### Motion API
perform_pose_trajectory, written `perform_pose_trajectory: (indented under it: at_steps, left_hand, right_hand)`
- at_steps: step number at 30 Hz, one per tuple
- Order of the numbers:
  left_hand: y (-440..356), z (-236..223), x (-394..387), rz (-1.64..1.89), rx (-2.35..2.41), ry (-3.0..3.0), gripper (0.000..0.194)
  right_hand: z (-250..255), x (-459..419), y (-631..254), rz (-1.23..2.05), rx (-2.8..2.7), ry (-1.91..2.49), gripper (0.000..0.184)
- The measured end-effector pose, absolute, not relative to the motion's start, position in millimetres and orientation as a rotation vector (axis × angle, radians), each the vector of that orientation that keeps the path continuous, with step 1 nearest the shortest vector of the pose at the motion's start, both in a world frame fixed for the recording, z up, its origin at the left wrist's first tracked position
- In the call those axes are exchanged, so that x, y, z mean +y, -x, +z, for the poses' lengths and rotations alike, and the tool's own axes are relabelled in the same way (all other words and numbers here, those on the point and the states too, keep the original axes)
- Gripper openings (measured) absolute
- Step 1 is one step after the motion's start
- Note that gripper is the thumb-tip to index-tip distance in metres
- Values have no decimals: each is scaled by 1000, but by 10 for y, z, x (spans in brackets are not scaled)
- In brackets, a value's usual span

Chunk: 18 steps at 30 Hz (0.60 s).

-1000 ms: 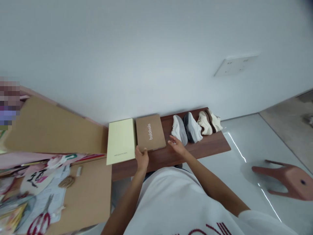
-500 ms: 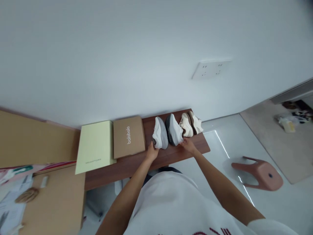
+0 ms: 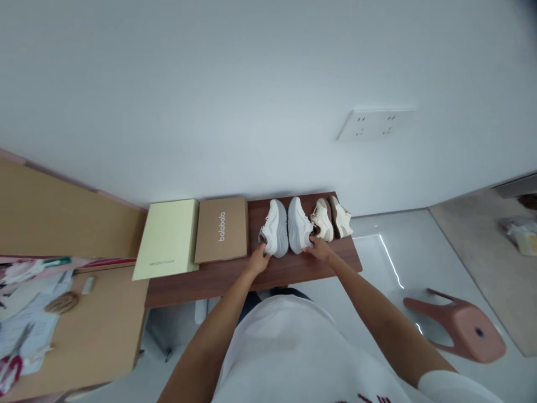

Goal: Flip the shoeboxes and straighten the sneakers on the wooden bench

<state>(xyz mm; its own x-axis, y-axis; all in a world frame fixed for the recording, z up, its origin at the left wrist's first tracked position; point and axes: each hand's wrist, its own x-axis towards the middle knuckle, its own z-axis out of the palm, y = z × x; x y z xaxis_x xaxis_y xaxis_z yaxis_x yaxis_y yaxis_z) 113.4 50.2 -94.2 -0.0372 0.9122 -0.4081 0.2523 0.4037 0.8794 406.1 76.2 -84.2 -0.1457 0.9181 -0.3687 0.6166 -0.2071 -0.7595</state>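
Note:
Two white sneakers with thick grey soles are tipped with their soles toward each other on a narrow brown wooden table. The left sneaker [image 3: 273, 228] has its heel in my left hand [image 3: 259, 259], whose fingers are closed on it. At the heel of the right sneaker [image 3: 298, 226], my right hand [image 3: 319, 248] is closed in the same way. Right beside that hand stands a pair of cream-and-brown sneakers [image 3: 335, 215], close together.
Left of the sneakers on the wooden table [image 3: 218, 284] lie a brown "balabala" shoebox [image 3: 210, 232] and a pale yellow box [image 3: 172, 238]. A second table [image 3: 100, 330] at left holds papers and red-handled scissors [image 3: 12, 364]. A pink stool [image 3: 472, 330] stands at right.
The right white sneaker has tilted, so its grey sole now faces the left one and the dark area beside it is gone. Both hands keep their hold. The camera view has shifted a little.

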Motion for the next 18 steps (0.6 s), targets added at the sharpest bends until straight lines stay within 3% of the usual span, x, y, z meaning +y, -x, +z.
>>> perform_pose_trajectory:
  at_steps: [4,8,15,18]
  left_hand:
    - [-1110,-792,475,806,1560,-1132,29]
    - [-1149,-604,523,730,1615,-1256,26]
    - [-1327,-264,677,-215,1817,-1869,35]
    - [-1396,-228,703,-329,1853,-1960,38]
  right_hand:
    - [-721,840,-3965,1162,-1862,1775,17]
    - [-574,923,-3821,959,-2073,1803,30]
    - [-387,919,-3590,643,-2584,1808,23]
    - [-372,876,-3506,544,-2651,1823,22]
